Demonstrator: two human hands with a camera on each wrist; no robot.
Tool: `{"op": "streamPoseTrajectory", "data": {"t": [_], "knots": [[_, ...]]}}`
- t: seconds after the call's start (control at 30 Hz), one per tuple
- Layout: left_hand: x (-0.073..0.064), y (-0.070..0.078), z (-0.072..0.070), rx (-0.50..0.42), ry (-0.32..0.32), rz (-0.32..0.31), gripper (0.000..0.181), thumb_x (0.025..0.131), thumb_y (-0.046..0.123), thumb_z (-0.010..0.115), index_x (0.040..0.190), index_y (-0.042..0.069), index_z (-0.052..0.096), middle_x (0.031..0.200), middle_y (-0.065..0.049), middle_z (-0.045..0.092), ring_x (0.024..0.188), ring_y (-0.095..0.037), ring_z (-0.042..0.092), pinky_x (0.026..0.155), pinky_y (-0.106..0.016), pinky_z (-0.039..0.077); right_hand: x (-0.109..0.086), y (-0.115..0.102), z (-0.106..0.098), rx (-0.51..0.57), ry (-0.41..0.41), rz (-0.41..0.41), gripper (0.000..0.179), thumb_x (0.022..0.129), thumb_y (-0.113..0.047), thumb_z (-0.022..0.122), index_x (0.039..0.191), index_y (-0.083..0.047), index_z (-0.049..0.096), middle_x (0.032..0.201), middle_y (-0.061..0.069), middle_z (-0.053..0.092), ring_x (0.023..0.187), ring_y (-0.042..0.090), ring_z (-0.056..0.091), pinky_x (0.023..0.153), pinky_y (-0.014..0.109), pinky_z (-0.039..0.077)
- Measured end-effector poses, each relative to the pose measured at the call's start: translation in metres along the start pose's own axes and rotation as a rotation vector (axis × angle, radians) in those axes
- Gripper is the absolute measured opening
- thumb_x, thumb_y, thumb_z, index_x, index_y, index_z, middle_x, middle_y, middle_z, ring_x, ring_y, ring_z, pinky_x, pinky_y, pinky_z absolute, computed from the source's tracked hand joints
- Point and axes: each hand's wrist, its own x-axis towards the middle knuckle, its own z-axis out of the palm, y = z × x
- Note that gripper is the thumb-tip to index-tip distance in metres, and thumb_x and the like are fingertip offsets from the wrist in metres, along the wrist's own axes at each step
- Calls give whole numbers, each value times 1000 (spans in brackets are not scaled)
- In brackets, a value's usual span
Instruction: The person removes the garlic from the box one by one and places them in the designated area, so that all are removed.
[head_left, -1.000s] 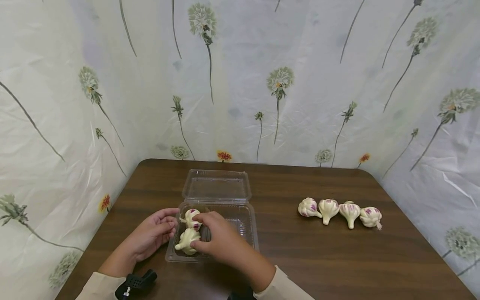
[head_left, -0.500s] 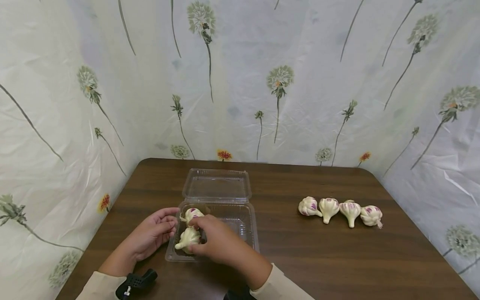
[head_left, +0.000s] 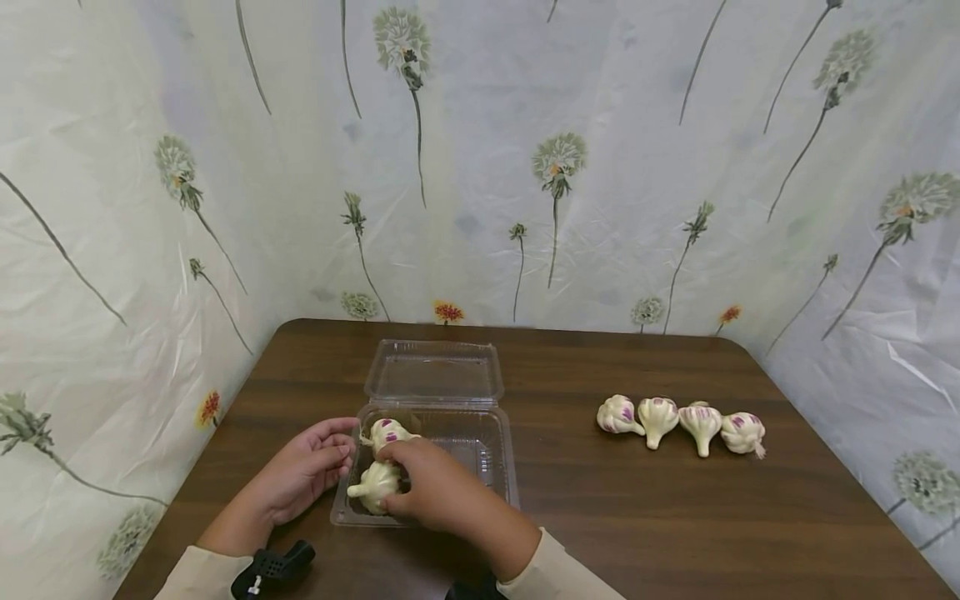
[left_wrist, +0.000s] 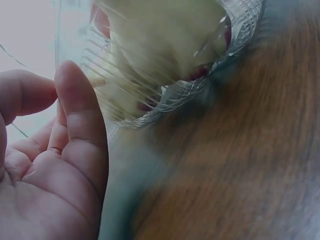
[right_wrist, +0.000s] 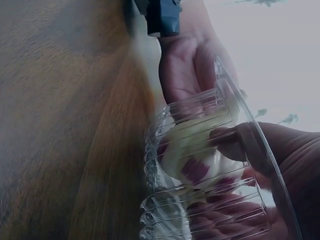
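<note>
In the head view, a clear plastic clamshell container (head_left: 512, 475) stands on the table with its lid tipped back. Two cream and purple garlic bulbs lie one behind the other along its left side. My right hand (head_left: 442, 487) reaches inside and grips the front garlic bulb (head_left: 375, 487), thumb on its near side. The rear garlic bulb (head_left: 387, 433) lies just beyond my fingers, partly covered by them. My left hand (head_left: 307, 467) rests against the container's left wall, its fingertips (left_wrist: 75, 85) touching the plastic. Through the ribbed wall, the right wrist view shows the gripped bulb.
Several more garlic bulbs (head_left: 658, 419) lie in a row on the right of the brown wooden table (head_left: 570, 517). The transparent lid (head_left: 435, 371) extends toward the back. A dandelion-patterned sheet (head_left: 480, 167) hangs behind and beside the table.
In my right hand the front bulb has shifted slightly toward the container's near left corner. The rear bulb has turned a little. My left hand stays in place.
</note>
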Motion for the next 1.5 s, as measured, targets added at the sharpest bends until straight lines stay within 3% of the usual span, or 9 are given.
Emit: {"op": "streamPoseTrajectory", "data": {"t": [0.37,0.83,1.2,1.5], "knots": [[-2,0,1,12,-13,13,50,108,8,55,153,-1,33,107,3,61,89,-4,63,79,-18,57,-2,2,2,114,-32,64,44,85,-26,89,121,-20,64,101,-15,64,86,1,57,78,22,50],[-4,-3,-1,-17,-39,35,50,108,7,55,152,-1,34,108,2,60,90,-4,64,81,-17,58,-5,3,3,172,-7,103,45,81,-31,92,117,-27,64,119,-4,73,103,6,65,84,26,53],[-4,-4,-1,-21,-23,25,49,108,6,55,152,0,34,107,3,60,89,-5,63,80,-17,58,-4,6,4,227,58,94,45,81,-29,93,115,-27,64,112,-6,72,94,3,63,81,25,53],[-1,-1,-1,1,-35,36,50,109,7,54,152,-2,33,107,3,61,90,-5,63,81,-18,58,-6,7,-5,314,52,102,47,84,-30,91,121,-24,63,113,-5,71,102,5,67,84,27,55]]}}
